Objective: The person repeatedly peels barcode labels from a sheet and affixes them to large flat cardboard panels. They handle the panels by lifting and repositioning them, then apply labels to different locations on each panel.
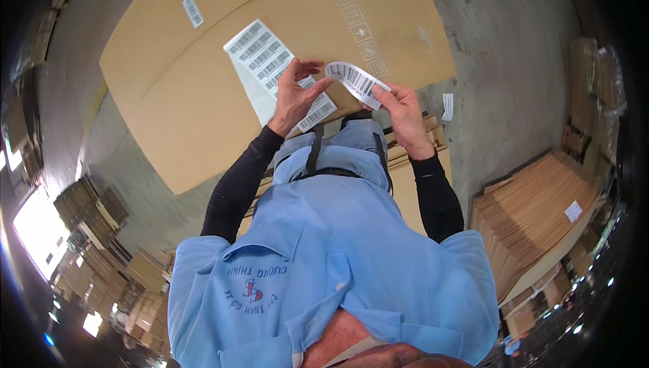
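- Above the flat carton's [189,118] near edge, the right hand [405,114] pinches a white, curling barcode strip [357,81].
- Left hand [293,103] half open beside it, apparently empty.
- One label [193,11] already lies toward the far-left edge; the strip looks unstuck, and the smooth paper sheet [260,53] holds several more.
- Brown cardboard, long-seamed.

The picture's top edge cuts off the far end of the large cardboard [169,97]. The left hand [297,94] covers part of the label sheet [260,50], and the right hand [405,114] hides one end of the loose label [355,80]; whether the left hand touches its other end cannot be told. The shirt [338,226] blocks much of the board stack [405,195]. Cartons [88,277] at far left blur together, too small to tell apart.
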Demonstrator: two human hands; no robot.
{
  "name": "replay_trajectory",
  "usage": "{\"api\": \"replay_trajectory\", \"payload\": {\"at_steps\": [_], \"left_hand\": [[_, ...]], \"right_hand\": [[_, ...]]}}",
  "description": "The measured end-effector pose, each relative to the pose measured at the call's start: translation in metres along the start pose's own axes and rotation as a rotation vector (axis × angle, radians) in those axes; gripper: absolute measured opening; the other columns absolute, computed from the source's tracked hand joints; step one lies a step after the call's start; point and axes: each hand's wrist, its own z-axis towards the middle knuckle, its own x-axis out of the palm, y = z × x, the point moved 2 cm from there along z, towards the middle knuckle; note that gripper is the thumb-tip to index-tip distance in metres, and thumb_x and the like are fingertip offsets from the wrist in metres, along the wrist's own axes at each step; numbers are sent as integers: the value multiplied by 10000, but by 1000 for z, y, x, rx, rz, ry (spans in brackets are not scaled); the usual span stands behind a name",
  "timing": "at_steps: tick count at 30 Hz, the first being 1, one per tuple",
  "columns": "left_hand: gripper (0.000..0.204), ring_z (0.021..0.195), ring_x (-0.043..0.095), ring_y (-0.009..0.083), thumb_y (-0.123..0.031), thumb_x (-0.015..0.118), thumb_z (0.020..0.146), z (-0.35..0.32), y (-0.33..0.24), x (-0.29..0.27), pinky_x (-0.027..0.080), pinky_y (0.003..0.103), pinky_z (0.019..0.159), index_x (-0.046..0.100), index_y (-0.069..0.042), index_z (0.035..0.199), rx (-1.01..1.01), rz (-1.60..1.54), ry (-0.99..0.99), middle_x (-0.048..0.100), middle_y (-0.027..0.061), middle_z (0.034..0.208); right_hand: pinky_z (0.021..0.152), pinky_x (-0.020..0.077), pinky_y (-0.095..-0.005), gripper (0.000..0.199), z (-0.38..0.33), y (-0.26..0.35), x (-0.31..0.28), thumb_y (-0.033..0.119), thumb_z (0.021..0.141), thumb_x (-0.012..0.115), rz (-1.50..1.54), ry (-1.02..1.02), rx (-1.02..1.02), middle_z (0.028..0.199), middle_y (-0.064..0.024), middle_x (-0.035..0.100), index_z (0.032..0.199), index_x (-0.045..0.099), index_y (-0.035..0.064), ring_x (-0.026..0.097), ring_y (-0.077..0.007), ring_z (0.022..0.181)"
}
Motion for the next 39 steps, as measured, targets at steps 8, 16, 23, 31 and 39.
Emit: {"api": "replay_trajectory", "payload": {"at_steps": [8, 16, 23, 31, 39], "left_hand": [[150, 937, 695, 137, 18, 730, 893, 40, 20, 60, 555, 283, 818, 582, -1, 913, -275, -163, 186, 740, 111, 1004], [327, 768, 638, 79, -70, 787, 857, 155, 46, 150, 509, 289, 665, 482, -27, 747, -200, 409, 515, 745, 93, 858], [287, 742, 627, 73, -135, 809, 822, 254, 130, 256, 510, 298, 641, 567, 15, 782, -87, 512, 539, 734, 88, 776], [226, 805, 714, 209, -224, 775, 811, 306, 180, 290, 482, 395, 912, 661, -30, 802, 274, 904, 479, 778, 62, 868], [205, 890, 680, 221, -261, 769, 799, 308, 184, 300, 317, 465, 1066, 668, -82, 794, 444, 951, 451, 772, 0, 845]], "right_hand": [[761, 483, -247, 303, -7, -32, -70, 257, 1007, 630, 83, -139, 75, 892, -34, 726, 1067, 733, -21, 627, -90, 788], [605, 433, -252, 337, 29, -89, -196, 251, 999, 629, -234, -325, 137, 782, 2, 685, 1045, 715, -71, 527, -44, 688], [561, 446, -389, 378, 113, -146, -288, 328, 959, 630, -547, -509, 153, 669, -153, 621, 945, 695, -44, 575, -246, 577], [675, 519, -483, 406, 169, -149, -314, 387, 950, 614, -666, -600, 222, 782, -202, 689, 941, 709, -8, 678, -390, 743], [726, 540, -495, 389, 181, -156, -324, 392, 949, 615, -677, -601, 284, 862, -205, 717, 980, 718, 18, 696, -407, 827]]}}
